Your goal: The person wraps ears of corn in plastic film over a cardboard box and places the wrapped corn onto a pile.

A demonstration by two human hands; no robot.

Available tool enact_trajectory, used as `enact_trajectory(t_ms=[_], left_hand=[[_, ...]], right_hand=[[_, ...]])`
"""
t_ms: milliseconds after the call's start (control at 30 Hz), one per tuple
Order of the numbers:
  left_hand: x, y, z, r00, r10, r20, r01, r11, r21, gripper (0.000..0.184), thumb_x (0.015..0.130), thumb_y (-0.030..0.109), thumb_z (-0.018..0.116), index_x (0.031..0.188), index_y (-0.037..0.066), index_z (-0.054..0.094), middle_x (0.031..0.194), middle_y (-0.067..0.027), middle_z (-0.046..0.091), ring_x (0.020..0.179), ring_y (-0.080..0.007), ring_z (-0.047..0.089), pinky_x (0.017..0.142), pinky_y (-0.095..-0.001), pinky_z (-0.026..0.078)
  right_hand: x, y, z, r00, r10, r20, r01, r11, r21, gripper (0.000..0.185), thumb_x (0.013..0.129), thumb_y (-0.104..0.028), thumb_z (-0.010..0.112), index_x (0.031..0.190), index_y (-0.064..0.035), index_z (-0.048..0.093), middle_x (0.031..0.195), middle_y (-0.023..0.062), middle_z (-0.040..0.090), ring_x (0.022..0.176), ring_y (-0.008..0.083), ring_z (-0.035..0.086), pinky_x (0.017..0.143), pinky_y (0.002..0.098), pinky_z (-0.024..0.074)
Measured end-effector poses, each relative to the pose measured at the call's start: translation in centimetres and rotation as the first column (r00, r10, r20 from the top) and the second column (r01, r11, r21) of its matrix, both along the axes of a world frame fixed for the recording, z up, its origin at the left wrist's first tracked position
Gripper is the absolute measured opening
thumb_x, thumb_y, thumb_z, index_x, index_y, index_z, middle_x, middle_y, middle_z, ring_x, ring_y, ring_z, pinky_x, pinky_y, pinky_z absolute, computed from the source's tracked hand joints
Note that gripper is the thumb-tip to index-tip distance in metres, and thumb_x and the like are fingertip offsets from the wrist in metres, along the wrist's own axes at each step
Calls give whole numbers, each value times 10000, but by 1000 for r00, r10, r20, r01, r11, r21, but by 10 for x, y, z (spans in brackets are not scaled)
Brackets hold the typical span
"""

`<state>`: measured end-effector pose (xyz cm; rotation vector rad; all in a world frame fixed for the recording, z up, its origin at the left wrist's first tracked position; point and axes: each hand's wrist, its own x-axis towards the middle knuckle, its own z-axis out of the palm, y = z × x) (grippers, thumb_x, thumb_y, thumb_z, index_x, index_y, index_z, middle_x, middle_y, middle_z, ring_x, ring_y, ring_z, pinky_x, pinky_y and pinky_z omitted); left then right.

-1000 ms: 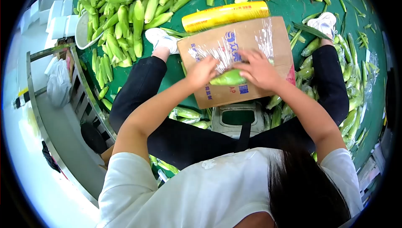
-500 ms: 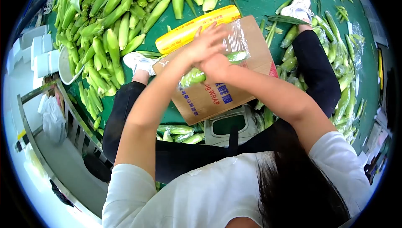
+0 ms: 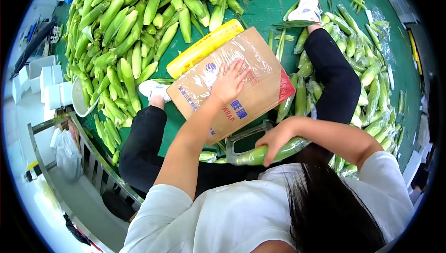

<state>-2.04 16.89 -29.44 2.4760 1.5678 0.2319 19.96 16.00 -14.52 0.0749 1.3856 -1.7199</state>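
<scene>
- Green-husked corn heap is lying far left.
- Cardboard box is lying mid-scene, clear film covering its top.
- Yellow roll is lying along box's far edge.
- Film-wrapped corn ear is sitting near; right hand is gripping it.
- Left hand is resting on film, fingers spread.

Bright overall, light source out of frame, shadows soft. Left edge blown out to blue-white. Glare streaks on the clear film over the box, small glints on the wrapped corn at right. Black trousers and hair lose detail. Centre reasonably sharp. Heavy fisheye: edges bent, corners black, blue fringe left, rim clutter soft.
</scene>
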Motion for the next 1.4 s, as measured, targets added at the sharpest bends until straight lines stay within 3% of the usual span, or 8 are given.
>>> enact_trajectory(t_ms=[233,367,533,700,800,967,1100,1400], left_hand=[[113,-132,62,740,-8,672,314,888,-335,522,804,29,598,1325,51,587,1387,-164,546,1355,-364,471,1129,-536,366],[98,-98,146,962,-97,257,5,942,337,678,794,166,697,1447,164,517,1534,-214,412,1360,-394,456,1080,-612,339],[77,-28,198,970,-233,69,239,853,-464,328,774,145,723,1089,114,633,953,-85,671,834,-290,677,648,-412,564],[63,36,175,754,408,515,364,393,-845,583,882,86,702,1425,52,491,1082,-30,666,896,-134,617,809,-327,534],[43,50,99,669,475,572,-201,856,-476,639,880,132,705,1444,-2,436,1286,-172,600,1169,-285,574,1019,-423,454],[70,-35,12,956,-277,101,293,921,-255,678,836,340,691,1466,169,504,1582,-102,395,1462,-307,364,1178,-540,290],[143,-108,-19,743,-384,549,594,755,-276,382,902,184,550,1261,108,653,1481,-129,489,1326,-293,479,1104,-445,393],[155,-69,-18,390,538,747,390,639,-663,232,1010,220,531,1080,35,652,974,-120,632,867,-273,623,801,-397,498]], right_hand=[[131,20,-2,178,-809,560,977,80,-195,655,1013,-571,491,1364,-19,532,1086,183,693,902,302,724,768,454,621],[131,8,13,361,-787,501,930,341,-135,554,927,-500,686,1233,-45,604,991,118,700,836,220,715,692,381,608],[115,14,54,628,-771,-104,778,619,106,591,821,-307,800,1294,-73,535,1026,131,681,865,250,708,711,403,587],[162,56,91,691,-339,-638,666,-45,745,751,704,-191,792,1410,-189,536,1122,111,683,996,335,674,829,442,559],[251,106,15,332,-463,-822,447,-690,569,764,730,-125,799,1442,-154,523,1234,190,670,1056,364,663,889,447,534],[400,166,-70,687,-635,-352,-72,-542,838,828,710,-251,871,1444,-128,507,1231,206,659,1100,374,646,981,453,501],[246,329,-88,455,-353,-818,511,-648,564,535,848,-165,751,1353,-81,592,1181,184,662,1066,337,654,979,416,502],[-110,547,-226,877,230,-421,479,-479,736,507,881,-40,526,1373,-156,559,1346,87,595,1280,296,532,1028,417,444]])
